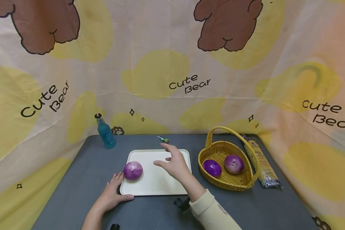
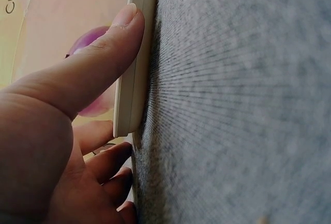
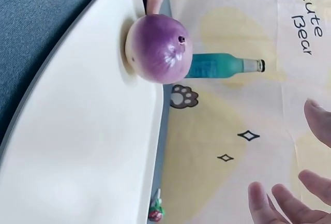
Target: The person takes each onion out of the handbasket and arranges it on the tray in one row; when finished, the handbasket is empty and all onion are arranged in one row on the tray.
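A right hand (image 1: 173,163) hovers with fingers spread and relaxed above a smooth cream tray (image 1: 161,185), holding nothing. Just to its left sits a round, glossy purple onion (image 1: 133,171). The left hand (image 1: 112,193) rests flat on the grey table (image 1: 74,191), thumb pressed against the tray's near corner.

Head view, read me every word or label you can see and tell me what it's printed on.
"Cute Bear": printed several times on the backdrop cloth, once at centre.
Blue bottle label: too small to read.
Wrapped packet beside the basket: print too blurred to read.
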A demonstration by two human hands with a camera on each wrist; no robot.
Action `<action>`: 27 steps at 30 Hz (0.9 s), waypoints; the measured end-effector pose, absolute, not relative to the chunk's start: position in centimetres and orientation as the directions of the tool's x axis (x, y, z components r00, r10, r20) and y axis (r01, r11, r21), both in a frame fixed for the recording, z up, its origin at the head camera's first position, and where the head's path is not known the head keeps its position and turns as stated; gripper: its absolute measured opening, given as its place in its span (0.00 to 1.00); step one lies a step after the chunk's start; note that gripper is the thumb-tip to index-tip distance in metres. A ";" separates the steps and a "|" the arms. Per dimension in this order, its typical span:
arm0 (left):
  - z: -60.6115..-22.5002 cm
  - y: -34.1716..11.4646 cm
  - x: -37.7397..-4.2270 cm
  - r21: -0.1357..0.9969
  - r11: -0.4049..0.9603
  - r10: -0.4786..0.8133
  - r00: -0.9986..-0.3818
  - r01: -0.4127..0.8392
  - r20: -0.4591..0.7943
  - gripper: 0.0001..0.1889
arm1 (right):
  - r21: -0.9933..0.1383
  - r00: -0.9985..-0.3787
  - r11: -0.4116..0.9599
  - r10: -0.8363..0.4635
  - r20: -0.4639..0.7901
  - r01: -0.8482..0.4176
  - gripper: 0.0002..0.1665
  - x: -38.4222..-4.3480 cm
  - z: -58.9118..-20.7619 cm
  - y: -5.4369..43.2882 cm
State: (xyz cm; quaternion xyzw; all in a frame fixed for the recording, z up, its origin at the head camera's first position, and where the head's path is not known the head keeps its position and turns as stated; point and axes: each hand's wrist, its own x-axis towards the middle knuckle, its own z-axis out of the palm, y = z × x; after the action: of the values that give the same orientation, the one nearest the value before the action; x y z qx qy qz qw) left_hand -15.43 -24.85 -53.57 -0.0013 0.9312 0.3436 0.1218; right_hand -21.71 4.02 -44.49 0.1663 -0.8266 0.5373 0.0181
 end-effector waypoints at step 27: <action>-53.4 -24.8 -15.3 0.645 0.760 0.091 -0.969 -0.081 -0.229 0.63 | -0.881 -0.958 0.379 -0.154 0.241 -0.283 0.43 -21.3 -45.1 10.3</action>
State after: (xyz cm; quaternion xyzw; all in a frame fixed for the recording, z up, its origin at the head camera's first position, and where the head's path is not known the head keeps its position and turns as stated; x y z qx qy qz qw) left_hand -15.31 -24.85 -53.36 0.0028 0.9297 0.3466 0.1243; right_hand -21.33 10.31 -45.06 0.1319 -0.8282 0.5414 0.0594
